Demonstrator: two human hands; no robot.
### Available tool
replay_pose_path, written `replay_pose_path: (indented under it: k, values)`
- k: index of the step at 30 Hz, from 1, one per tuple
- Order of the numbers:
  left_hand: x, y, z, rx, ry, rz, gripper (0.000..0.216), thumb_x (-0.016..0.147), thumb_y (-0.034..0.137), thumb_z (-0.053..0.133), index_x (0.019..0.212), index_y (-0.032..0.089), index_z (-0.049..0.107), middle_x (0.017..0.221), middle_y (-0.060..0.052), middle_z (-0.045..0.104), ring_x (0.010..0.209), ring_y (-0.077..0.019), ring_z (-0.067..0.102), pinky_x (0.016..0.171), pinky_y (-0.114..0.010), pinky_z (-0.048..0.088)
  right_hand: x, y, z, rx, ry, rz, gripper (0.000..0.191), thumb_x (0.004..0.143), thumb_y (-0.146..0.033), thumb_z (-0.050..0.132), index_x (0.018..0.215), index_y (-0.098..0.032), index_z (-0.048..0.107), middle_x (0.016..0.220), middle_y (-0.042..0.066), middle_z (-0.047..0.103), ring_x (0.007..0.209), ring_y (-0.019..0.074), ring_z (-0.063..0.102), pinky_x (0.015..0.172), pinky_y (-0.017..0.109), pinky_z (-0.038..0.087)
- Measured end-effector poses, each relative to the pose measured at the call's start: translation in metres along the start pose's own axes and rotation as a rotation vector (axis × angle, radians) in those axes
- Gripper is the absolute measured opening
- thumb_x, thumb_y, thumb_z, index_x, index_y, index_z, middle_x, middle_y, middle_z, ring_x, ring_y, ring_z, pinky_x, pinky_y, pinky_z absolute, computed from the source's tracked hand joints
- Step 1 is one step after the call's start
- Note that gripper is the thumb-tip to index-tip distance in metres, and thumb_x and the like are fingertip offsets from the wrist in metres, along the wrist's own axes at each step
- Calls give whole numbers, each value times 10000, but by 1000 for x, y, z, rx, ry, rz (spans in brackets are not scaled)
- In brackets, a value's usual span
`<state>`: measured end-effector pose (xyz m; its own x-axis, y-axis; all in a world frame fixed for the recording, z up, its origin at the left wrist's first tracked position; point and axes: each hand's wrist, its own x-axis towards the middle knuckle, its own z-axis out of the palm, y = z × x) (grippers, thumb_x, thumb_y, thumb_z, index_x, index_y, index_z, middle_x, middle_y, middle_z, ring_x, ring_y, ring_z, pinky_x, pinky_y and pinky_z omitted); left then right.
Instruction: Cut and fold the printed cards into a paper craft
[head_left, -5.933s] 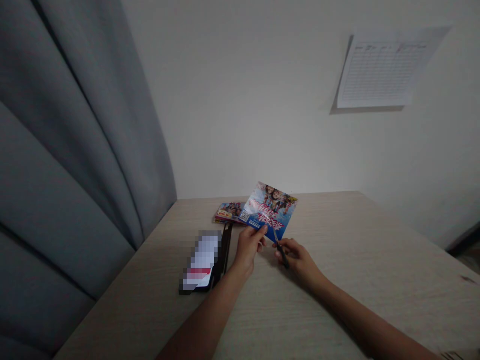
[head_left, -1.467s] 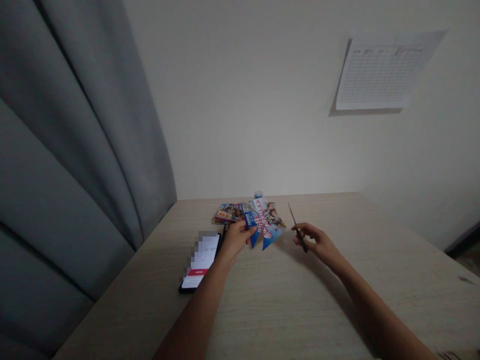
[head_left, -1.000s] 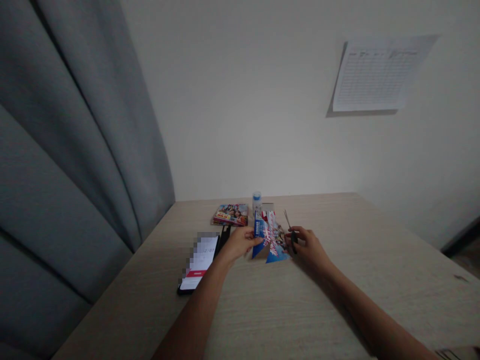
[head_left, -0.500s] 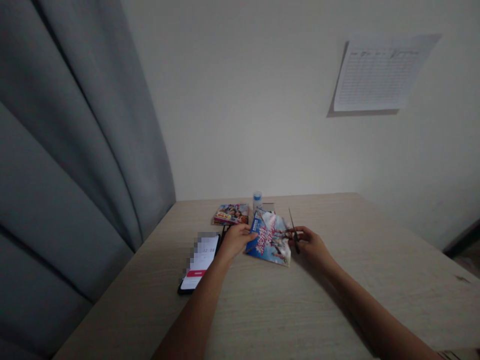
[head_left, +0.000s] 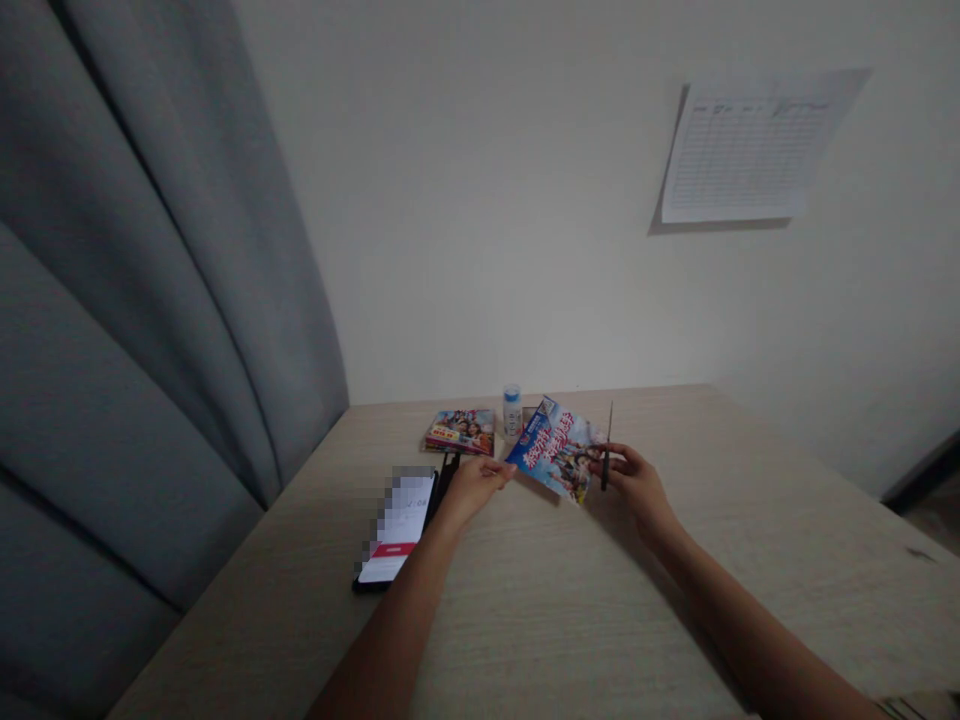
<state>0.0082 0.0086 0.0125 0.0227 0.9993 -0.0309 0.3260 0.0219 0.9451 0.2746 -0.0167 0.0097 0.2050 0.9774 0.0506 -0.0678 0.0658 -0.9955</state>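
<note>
Pale wood-grain table [head_left: 570,610], blue, red-lettered leaflet [head_left: 555,455], tilted, perhaps slightly curled

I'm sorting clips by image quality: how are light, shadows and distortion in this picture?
Head view: dim light, the wall darkening toward the right edge; head view: a shadow on the table below the right hand; head view: the paper sheet looks stretched at upper right, probably by the lens; head view: pixel blocks hide part of the phone.
</note>
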Motion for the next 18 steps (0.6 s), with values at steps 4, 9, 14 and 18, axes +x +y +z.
replay_pose_path:
  k: [4, 9, 14, 18]
  values:
    - [-11, 5, 10, -31, -123, -35, 376, 694, 522, 726, 798, 161, 707, 719, -40, 710, 553, -122, 559, 499, -215, 340, -1, 5, 3, 26, 42, -19, 543, 563, -378, 850, 1023, -183, 639, 856, 86, 765, 803, 258, 722, 661, 319, 532]
    - [-22, 8, 35, -226, -253, -52, 378, 683, 494, 740, 843, 158, 678, 841, -63, 739, 456, -64, 462, 417, -195, 227, -2, 11, 9, 32, 13, -67, 561, 587, -423, 848, 1045, -184, 629, 873, 97, 758, 827, 266, 719, 685, 342, 547]
    - [-30, 6, 55, -376, -190, -47, 381, 676, 444, 735, 909, 150, 666, 791, -47, 720, 468, -67, 484, 410, -185, 226, -4, 15, 14, 26, 17, -92, 563, 606, -440, 844, 1054, -187, 616, 876, 96, 750, 818, 254, 711, 692, 345, 551]
    - [-33, 9, 56, -414, -156, -50, 351, 655, 425, 752, 853, 149, 664, 733, -38, 711, 443, -60, 463, 416, -183, 224, -4, 19, 16, 43, 1, -77, 573, 610, -442, 848, 1062, -187, 605, 893, 97, 746, 822, 248, 707, 694, 343, 553]
